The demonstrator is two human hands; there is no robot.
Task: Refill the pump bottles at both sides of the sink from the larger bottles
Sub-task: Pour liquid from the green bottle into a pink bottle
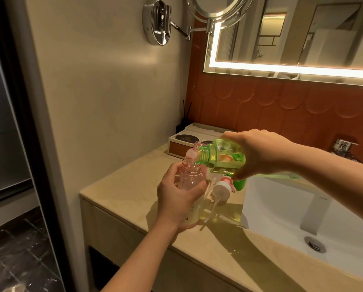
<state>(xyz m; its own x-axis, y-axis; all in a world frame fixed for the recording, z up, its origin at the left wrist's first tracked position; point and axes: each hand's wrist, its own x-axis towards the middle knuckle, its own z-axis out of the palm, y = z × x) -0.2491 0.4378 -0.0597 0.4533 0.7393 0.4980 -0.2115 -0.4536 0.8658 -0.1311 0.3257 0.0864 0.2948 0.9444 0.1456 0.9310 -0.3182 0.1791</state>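
Observation:
My left hand (179, 199) grips a clear pink pump bottle (189, 175) with its top off, standing on the counter left of the sink. My right hand (260, 153) holds a larger green bottle (222, 155) tipped on its side, its open threaded mouth right over the pink bottle's neck. A thin stream runs from one into the other. The white pump head with its tube (220, 191) lies on the counter beside the pink bottle. A green cap (239, 183) sits just behind it. Another pink bottle (192, 151) stands behind, partly hidden.
The white sink basin (292, 207) with its drain lies to the right, a chrome tap (343, 144) behind it. A box of toiletries (197, 138) and a reed diffuser (183, 121) stand at the back of the beige counter (134, 197). A lit mirror hangs above.

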